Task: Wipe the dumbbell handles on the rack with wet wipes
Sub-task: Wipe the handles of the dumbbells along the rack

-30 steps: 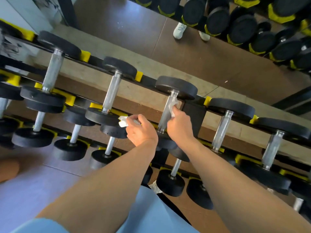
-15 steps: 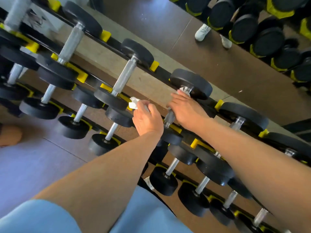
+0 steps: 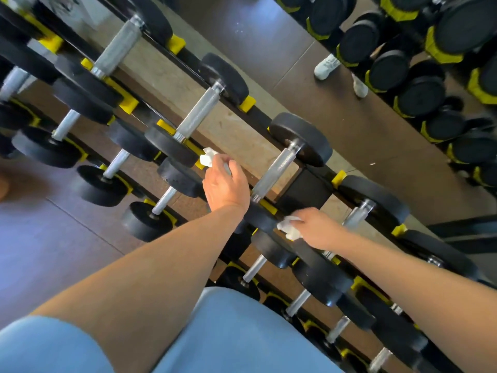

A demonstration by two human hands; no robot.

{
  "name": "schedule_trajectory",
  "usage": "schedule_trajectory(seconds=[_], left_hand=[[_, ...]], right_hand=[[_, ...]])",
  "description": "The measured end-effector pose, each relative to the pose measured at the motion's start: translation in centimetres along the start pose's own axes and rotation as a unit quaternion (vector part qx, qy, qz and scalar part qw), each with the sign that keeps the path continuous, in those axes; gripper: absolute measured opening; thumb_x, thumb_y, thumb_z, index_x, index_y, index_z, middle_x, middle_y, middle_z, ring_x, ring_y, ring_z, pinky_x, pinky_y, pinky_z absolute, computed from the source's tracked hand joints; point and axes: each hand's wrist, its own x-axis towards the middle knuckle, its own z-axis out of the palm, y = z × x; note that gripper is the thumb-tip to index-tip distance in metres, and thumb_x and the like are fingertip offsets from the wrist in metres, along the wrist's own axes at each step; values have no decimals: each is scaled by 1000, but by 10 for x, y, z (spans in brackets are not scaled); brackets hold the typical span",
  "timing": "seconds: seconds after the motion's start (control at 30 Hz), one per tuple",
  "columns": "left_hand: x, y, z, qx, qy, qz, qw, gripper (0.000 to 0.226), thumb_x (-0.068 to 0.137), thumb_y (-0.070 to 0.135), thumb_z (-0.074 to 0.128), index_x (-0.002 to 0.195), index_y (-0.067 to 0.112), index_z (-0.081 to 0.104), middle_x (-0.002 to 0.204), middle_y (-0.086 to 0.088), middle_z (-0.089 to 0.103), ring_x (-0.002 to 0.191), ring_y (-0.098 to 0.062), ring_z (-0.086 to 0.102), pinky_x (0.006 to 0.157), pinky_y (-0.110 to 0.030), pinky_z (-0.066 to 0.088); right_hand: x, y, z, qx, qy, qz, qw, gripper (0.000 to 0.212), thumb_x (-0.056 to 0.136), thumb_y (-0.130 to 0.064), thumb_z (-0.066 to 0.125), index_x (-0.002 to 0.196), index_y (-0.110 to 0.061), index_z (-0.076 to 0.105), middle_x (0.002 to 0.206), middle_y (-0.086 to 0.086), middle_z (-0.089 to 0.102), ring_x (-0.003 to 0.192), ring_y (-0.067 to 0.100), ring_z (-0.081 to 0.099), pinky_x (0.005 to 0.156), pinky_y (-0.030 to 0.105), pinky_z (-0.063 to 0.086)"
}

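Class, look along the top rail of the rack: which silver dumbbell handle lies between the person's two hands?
The bare handle between the left hand and the right hand. The other top-rail handles lie outside the hands.

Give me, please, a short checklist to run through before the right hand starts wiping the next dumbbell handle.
1. Right hand holds a wipe: ok.
2. Left hand holds its own wipe: ok.
3. Next handle within reach of the right hand: ok.
4. Right wipe already on that handle: not ok, it lies beside it.
5. Wipes still wet: cannot tell.
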Motion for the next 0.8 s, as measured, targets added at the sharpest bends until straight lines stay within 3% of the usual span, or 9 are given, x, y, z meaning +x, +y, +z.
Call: schedule_trajectory(seconds=[0.13,0.2,0.27,0.33,0.43,0.53,0.6,0.7,0.8], left_hand=[[1,1,1,15,4,9,1000,18,99,36,37,105,29,52,98,3,61,82,-17,59,69,-27,41],[0,2,1,28,-4,5,1000,19,99,35,36,106,28,53,101,3,61,86,-17,58,73,-28,43],[0,3,0,34,-10,4,999,20,100,34,37,108,27,53,105,3,61,92,-16,57,78,-29,42],[2,4,-2,36,-14,3,999,19,100,33,37,108,27,54,107,3,60,95,-16,56,82,-31,42],[-1,4,-2,31,-25,4,999,20,100,32,38,110,26,55,111,3,60,99,-16,56,87,-32,46],[-1,3,-1,33,-22,12,999,19,100,33,36,107,30,54,110,5,59,99,-15,56,89,-38,49],[0,4,-1,40,-24,13,999,19,99,33,36,106,30,54,108,5,59,97,-16,56,88,-40,49],[1,2,0,49,-32,27,998,18,98,34,35,104,31,52,105,5,59,95,-16,56,88,-42,50],[2,0,0,53,-34,28,998,17,98,36,35,102,34,51,103,5,59,94,-16,57,87,-43,52]], right_hand=[[9,-9,-11,209,226,97,947,29,103,-31,46,107,-14,70,97,5,68,92,25,60,80,38,47],[19,-44,-2,332,194,142,912,28,101,-34,50,114,-19,70,99,3,69,95,24,64,84,40,52],[21,-75,27,362,128,172,907,29,101,-31,51,118,-13,66,103,6,69,97,26,65,77,37,51],[7,-88,36,297,128,154,934,32,103,-31,46,108,-7,67,101,11,69,94,29,65,72,41,47],[-18,-82,13,296,177,85,935,32,104,-30,45,105,-6,65,97,12,69,92,27,65,83,45,53],[-15,-81,-18,181,353,-35,917,31,103,-19,50,130,-9,62,119,6,70,112,21,66,88,25,52],[11,-78,-34,-13,426,-195,884,38,96,-8,53,133,-7,61,125,9,69,119,22,63,99,30,51],[53,-55,-46,-266,262,-248,894,48,94,-6,46,141,-11,53,145,8,54,140,22,43,119,36,30],[67,-48,-48,-263,211,-217,916,49,95,-6,50,144,-12,50,152,4,46,148,17,30,121,35,23]])
